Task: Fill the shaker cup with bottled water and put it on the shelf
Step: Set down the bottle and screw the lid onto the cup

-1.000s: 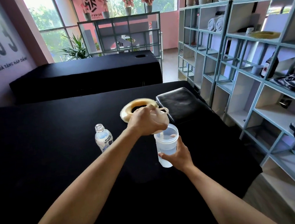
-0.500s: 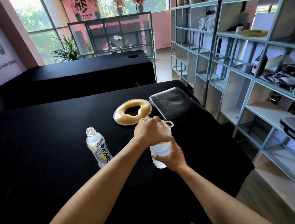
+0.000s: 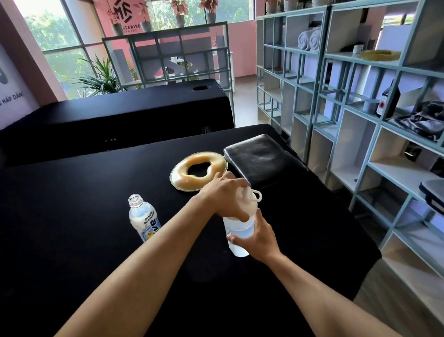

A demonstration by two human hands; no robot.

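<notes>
The pouring looks done: the shaker cup (image 3: pixel 240 234) holds clear water up to roughly half its see-through body, and the water bottle (image 3: pixel 144 219) stands upright and uncapped on the bench (image 3: pixel 60 236), well in from its left edge and apart from the cup. What seems to be in hand is closing the cup. The left hand (image 3: pixel 227 198) sits over its top with the fingers curled around the pale lid (image 3: pixel 249 197), whose small loop sticks out to the right; whether the lid is fully seated cannot be told from here. The right hand (image 3: pixel 259 236) wraps the lower part of the cup from the right side, fingers closed around it, holding it upright near the bench's right edge; whether its base rests on the bench is unclear. Just behind, toward the far right corner, lie a yellow ring cushion (image 3: pixel 198 171) and a black pad (image 3: pixel 263 160), side by side. Left to do, by my reading: finish the lid and carry the cup to the shelf (image 3: pixel 401 171) standing just past the bench's right edge.
</notes>
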